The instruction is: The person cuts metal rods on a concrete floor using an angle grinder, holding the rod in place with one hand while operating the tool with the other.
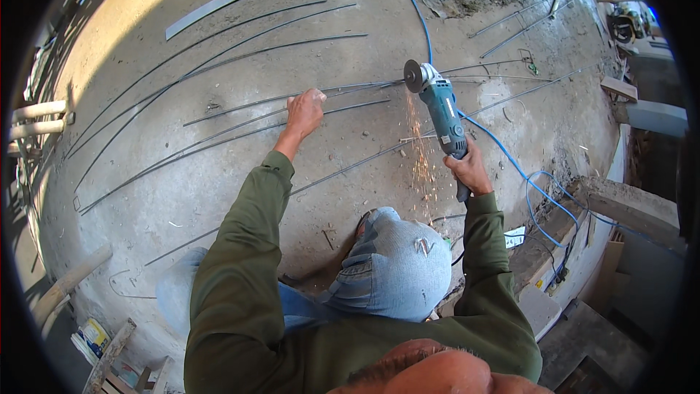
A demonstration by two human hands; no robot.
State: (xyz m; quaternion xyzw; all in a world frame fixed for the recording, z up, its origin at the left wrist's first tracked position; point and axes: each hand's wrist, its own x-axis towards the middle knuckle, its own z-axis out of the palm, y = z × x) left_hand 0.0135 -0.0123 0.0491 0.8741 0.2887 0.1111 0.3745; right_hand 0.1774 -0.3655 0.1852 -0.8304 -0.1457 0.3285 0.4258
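My right hand point(472, 170) is wrapped round the rear handle of a teal and black angle grinder point(443, 118). Its dark disc point(413, 76) meets the far ends of some thin steel rods, and a stream of orange sparks point(421, 157) falls from there toward my knees. To the left, my left hand point(306, 111) is closed over thin dark steel rods point(237, 108) that lie low across the concrete floor. The exact number of rods in its grip is hidden by the fingers.
More long rods point(153, 95) lie at the far left, near a flat grey strip point(220, 7). A blue cord point(503, 147) runs across the floor and loops at the right, beside a concrete ledge point(627, 201). Rubble point(467, 4) lies at the back. A bucket point(92, 338) stands lower left.
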